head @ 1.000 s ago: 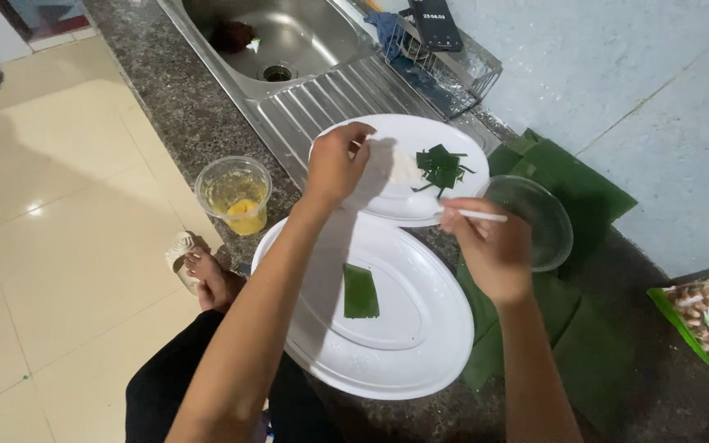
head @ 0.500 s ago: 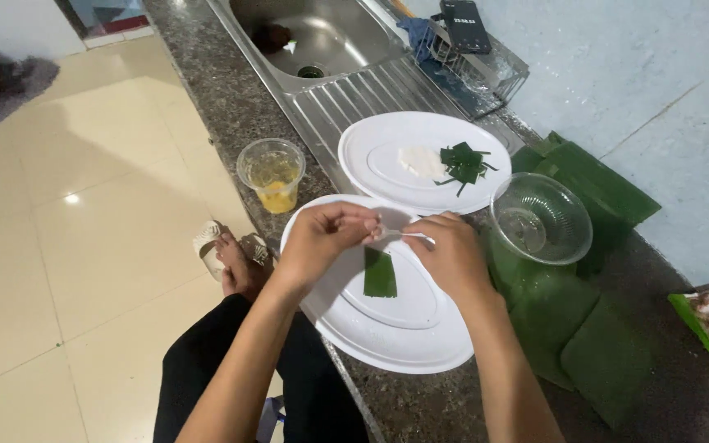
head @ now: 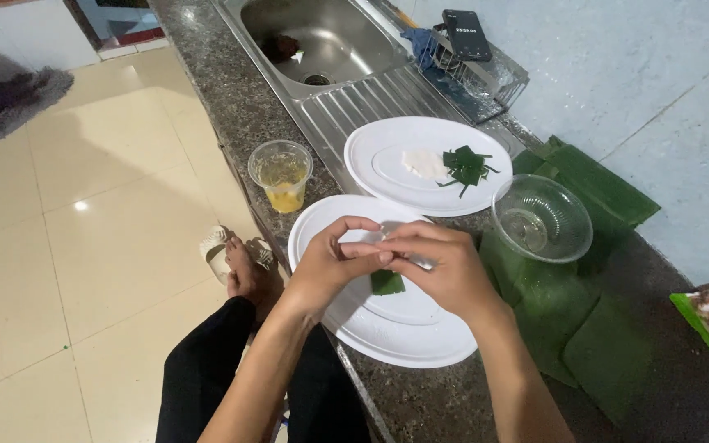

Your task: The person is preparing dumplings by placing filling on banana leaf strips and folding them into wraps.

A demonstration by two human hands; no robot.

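Both hands, the left hand (head: 331, 267) and right hand (head: 445, 271), are met fingertip to fingertip over the near white plate (head: 420, 340). Something small and pale is pinched between them; what it is cannot be told. A green leaf piece (head: 387, 283) lies on the plate just beneath.

At the centre of the frame the left hand (head: 330, 267) and right hand (head: 445, 271) meet fingertip to fingertip over a white oval plate (head: 371, 328), pinching something small and pale that is too hidden to identify, with a folded green leaf piece (head: 387, 283) lying on the plate just beneath them. Above it, toward the upper middle, a second white plate (head: 387, 156) carries a white lump (head: 424, 164) and green leaf strips (head: 465, 168). A plastic cup of yellow liquid (head: 281, 176) stands to its left, a clear bowl (head: 542, 217) to the right on banana leaves (head: 592, 189), and a steel sink (head: 322, 41) fills the top.
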